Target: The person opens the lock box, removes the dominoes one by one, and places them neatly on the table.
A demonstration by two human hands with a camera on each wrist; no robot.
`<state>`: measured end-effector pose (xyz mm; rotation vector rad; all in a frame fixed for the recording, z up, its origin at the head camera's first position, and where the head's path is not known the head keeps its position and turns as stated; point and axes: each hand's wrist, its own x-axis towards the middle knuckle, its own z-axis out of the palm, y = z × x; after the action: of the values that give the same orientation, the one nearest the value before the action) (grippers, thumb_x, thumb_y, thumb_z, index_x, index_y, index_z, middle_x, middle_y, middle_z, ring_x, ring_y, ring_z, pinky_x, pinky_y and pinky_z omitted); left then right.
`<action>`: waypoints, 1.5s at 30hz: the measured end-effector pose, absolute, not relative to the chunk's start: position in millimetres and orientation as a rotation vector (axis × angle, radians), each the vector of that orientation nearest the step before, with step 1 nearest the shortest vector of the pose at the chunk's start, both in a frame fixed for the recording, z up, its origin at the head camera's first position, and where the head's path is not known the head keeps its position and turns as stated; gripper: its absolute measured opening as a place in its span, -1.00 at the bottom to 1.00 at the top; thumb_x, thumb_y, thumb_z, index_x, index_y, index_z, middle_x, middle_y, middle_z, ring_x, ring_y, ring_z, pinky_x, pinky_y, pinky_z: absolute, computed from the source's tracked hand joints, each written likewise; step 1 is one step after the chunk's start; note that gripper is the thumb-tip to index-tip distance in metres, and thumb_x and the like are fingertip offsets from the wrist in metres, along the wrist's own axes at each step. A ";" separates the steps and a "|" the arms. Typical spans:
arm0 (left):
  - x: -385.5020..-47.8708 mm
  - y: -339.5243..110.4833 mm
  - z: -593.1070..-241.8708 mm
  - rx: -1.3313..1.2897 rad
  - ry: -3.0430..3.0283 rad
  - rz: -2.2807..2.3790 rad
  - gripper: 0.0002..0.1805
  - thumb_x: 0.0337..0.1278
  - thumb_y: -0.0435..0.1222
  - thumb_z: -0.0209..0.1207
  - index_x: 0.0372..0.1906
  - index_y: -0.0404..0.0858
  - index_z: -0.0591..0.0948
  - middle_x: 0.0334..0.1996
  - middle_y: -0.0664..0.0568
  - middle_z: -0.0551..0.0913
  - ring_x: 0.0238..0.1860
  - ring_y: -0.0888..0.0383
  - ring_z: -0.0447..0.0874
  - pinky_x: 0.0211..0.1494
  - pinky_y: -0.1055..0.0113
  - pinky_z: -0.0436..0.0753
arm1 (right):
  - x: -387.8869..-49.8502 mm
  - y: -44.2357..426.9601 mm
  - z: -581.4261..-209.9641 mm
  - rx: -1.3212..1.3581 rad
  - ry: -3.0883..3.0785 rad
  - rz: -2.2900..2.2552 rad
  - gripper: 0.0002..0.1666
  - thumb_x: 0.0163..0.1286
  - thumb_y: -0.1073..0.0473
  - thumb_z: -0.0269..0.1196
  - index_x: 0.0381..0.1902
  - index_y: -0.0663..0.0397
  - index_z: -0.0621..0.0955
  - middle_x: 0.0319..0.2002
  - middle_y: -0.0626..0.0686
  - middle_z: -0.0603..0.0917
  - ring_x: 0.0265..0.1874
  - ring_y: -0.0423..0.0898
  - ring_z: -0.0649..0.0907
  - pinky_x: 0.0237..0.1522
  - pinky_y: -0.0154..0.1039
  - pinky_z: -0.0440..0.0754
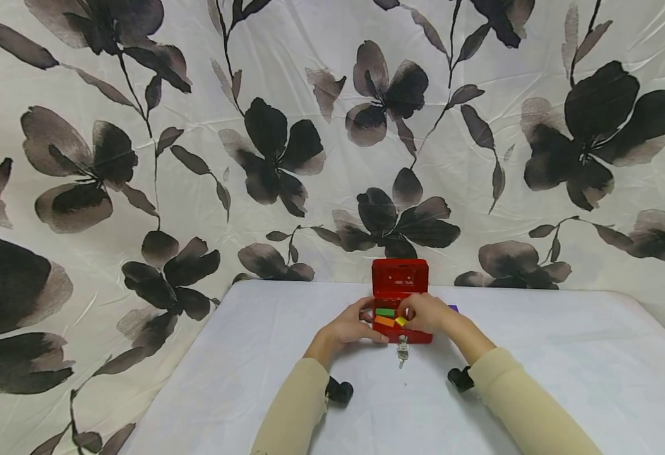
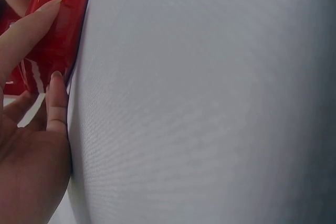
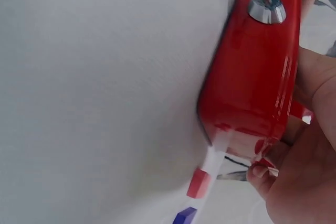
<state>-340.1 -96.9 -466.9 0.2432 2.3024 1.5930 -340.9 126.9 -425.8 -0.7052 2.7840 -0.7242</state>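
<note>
A small red metal cash box (image 1: 420, 337) stands on the table with its lid (image 1: 400, 277) raised. My left hand (image 1: 350, 325) holds its left end, the thumb along the front wall and the other fingers against the side. Bent over the right part of the box, my right hand (image 1: 427, 312) has its fingertips inside, pinching a yellow block (image 1: 401, 321); its grip is partly hidden. A green block (image 1: 385, 312) and an orange block (image 1: 384, 321) lie in the box. Keys (image 1: 403, 355) hang from the front lock (image 3: 266, 8).
A purple block (image 3: 185, 216) and a red block (image 3: 199, 183) lie on the white table (image 1: 565, 379) beyond the box's right end. A floral cloth (image 1: 332, 139) hangs behind the table's back edge.
</note>
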 end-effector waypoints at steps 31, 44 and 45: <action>-339.3 -97.1 -468.3 0.248 2.337 1.570 0.04 -0.20 -0.26 0.63 0.50 0.02 0.37 0.18 0.09 0.55 0.12 0.02 0.45 0.22 0.07 0.60 | -356.9 143.0 -430.7 -0.950 2.649 -0.709 -0.65 0.27 0.34 0.44 0.03 0.12 0.72 -0.39 -0.07 0.63 -0.37 -0.15 0.52 -0.25 -0.32 0.59; -340.5 -96.7 -469.6 0.237 2.320 1.588 0.03 -0.18 -0.27 0.62 0.49 -0.03 0.37 0.16 0.04 0.55 0.17 0.00 0.44 0.23 0.05 0.62 | -356.7 147.0 -429.7 -0.987 2.649 -0.726 -0.65 0.30 0.29 0.44 0.04 0.16 0.68 -0.36 -0.07 0.63 -0.32 -0.14 0.54 -0.20 -0.31 0.61; -340.9 -96.5 -469.8 0.234 2.319 1.587 0.02 -0.18 -0.27 0.62 0.49 -0.03 0.37 0.17 0.03 0.55 0.18 0.00 0.43 0.23 0.05 0.62 | -356.6 147.5 -429.1 -0.985 2.650 -0.744 -0.64 0.30 0.28 0.44 0.05 0.17 0.67 -0.34 -0.06 0.63 -0.30 -0.14 0.54 -0.18 -0.30 0.61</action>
<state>-340.9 -96.5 -469.8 0.2338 2.3192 1.5871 -356.6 147.5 -429.1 -0.9854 2.6496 -0.7439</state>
